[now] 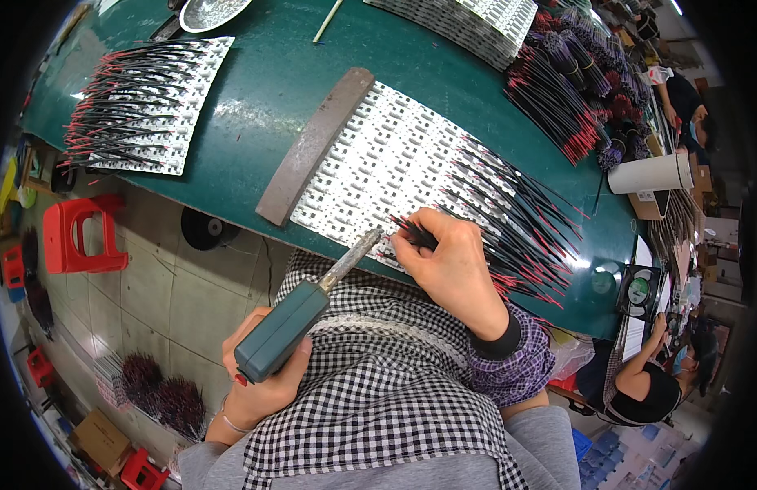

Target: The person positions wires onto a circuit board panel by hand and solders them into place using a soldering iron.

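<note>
My left hand (268, 367) is wrapped round the green body of a soldering iron (282, 333). Its metal tip points up and right, close to the near edge of a white circuit board panel (358, 167). Over that edge, my right hand (448, 257) pinches a small bunch of black wires (419, 234) with red ends, beside the iron's tip. Rows of black wires (509, 200) stick out from the panel's right side. A brown flat bar (315, 147) lies along the panel's left side. Whether the tip touches the board, I cannot tell.
On the green table (256, 49), another wired panel (182, 106) lies at left, near a metal bowl (213, 12). Stacked panels (476, 24) and wire bundles (558, 98) sit at the back right. A red stool (84, 237) stands left; a co-worker (660, 380) sits right.
</note>
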A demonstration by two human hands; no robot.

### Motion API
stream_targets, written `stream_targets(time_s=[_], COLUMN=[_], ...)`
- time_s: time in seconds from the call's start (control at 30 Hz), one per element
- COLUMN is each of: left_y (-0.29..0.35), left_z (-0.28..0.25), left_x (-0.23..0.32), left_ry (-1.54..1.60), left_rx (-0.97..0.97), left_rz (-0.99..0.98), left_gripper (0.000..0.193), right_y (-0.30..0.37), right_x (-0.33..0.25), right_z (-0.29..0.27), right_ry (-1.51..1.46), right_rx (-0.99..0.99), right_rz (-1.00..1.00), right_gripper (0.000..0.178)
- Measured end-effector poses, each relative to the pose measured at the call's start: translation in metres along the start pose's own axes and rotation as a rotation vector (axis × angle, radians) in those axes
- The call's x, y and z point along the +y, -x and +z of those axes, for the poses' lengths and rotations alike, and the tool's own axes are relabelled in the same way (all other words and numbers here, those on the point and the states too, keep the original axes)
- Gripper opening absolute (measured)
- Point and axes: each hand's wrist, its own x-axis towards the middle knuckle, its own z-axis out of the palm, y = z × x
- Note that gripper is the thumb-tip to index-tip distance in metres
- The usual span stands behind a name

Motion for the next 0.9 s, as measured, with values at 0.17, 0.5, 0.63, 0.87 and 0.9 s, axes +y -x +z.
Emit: stream_targets(time_s=[0.17,0.5,0.63,0.87,0.9], left_y=[-0.002,0.012,0.012,-0.003,-0.003], left_z=[0.001,-0.003,-0.008,-0.012,-0.009], left_x=[0.002,0.004,-0.001,-0.002,-0.003], left_ry=[-0.023,0.089,0.531,1.064,1.049], left_rx=[-0.033,0.037,0.125,0.104,0.124], left_rz=[-0.016,-0.214,-0.405,-0.351,-0.358], left_gripper=[0.018,0.026,0.049,0.069,0.07], right_y=[0.005,0.006,0.006,0.008,0.009], right_x=[0.002,0.003,0.0,0.007,0.006], right_z=[0.008,0.01,0.004,-0.021,-0.024], right_ry=[0.059,0.062,0.068,0.018,0.044], right_rx=[0.072,0.1,0.072,-0.045,-0.036], right_rz=[-0.067,-0.097,-0.082,-0.207,-0.196], right_gripper=[0.013,0.014,0.013,0.019,0.023])
